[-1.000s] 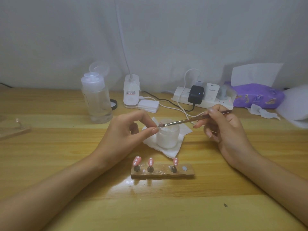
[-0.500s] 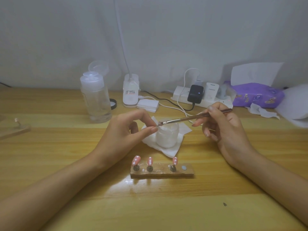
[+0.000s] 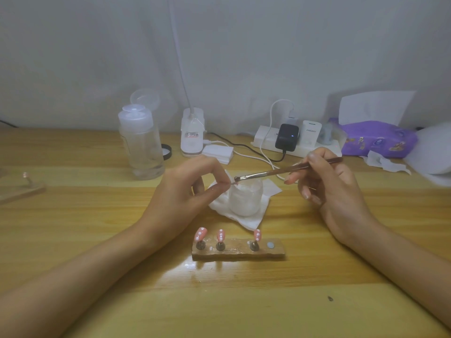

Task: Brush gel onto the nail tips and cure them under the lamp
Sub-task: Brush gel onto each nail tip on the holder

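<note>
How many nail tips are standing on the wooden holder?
3 nail tips: one at the left end of the wooden holder, one just right of it, one right of centre. The left hand pinches a small piece at the brush tip, possibly a fourth, hidden.

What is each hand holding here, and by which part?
Right hand grips the brush along its handle's rear half. Left hand pinches a tiny nail tip between thumb and forefinger; which part is unclear.

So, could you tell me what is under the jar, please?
A white tissue lies under the jar, spreading out on the table; the part beneath the jar is covered.
</note>
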